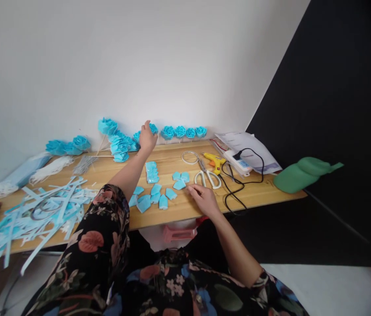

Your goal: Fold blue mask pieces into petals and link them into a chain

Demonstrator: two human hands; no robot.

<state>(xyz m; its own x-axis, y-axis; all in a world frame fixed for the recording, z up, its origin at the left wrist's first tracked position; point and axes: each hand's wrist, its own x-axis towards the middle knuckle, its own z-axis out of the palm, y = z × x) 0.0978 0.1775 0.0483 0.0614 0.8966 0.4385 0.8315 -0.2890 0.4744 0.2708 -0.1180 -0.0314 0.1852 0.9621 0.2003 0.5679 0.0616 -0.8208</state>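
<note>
At the back of the table, my left hand (pixel 148 138) has its fingers curled at a blue crepe-paper flower (pixel 153 128), partly hidden behind them. The hand looks closed on it. My right hand (pixel 204 201) rests near the front edge, thumb and forefinger drawn together; whatever they hold, if anything, is too small to make out. Just left of its fingertips lies a small group of blue paper petals (pixel 179 184). More loose petals (pixel 144 203) are spread between my arms, with a stack of blue pieces (pixel 151 172) behind them.
Finished blue flowers (pixel 180 131) line the wall. Scissors (pixel 207 173), a yellow glue gun (pixel 215 161), a power strip (pixel 238 163) and black cable lie to the right, near a green bottle (pixel 299 176). Paper strips (pixel 45 213) cover the left side and overhang the edge.
</note>
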